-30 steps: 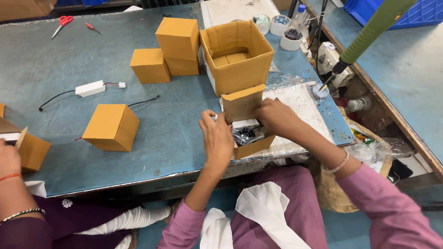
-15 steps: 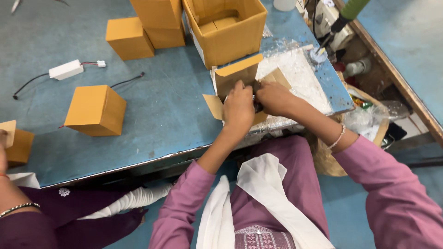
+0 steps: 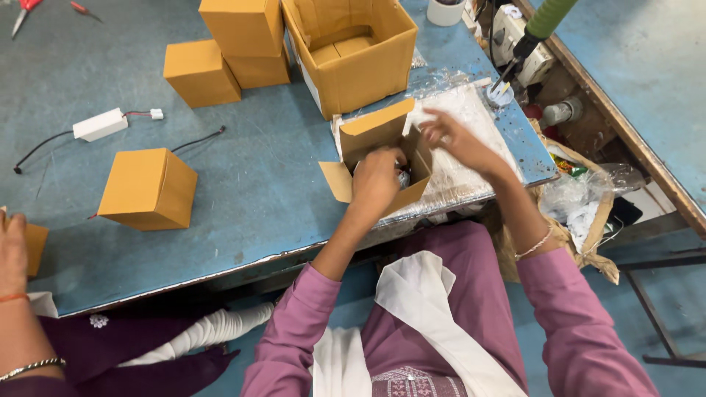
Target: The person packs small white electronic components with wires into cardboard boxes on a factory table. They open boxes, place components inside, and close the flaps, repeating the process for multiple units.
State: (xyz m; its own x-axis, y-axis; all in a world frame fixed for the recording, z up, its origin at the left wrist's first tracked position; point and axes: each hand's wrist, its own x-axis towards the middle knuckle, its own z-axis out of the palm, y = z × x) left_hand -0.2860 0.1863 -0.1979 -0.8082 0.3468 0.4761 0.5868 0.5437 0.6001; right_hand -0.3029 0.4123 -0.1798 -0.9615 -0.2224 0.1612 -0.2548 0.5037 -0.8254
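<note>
The left hand (image 3: 376, 178) reaches down into a small open cardboard box (image 3: 382, 158), fingers curled on something dark inside; what it is, I cannot tell. The right hand (image 3: 450, 134) hovers open and empty just beside the raised flap. The box sits at the near edge of the blue surface (image 3: 257, 176), on clear plastic sheeting (image 3: 463, 169). This looks like packing: seating the contents should come before folding the flaps. A larger open carton (image 3: 353, 51) stands behind.

Small cardboard box (image 3: 382, 151): brown, flaps open, upright
Place: near front edge of tabletop (image 3: 272, 191), right end
</note>
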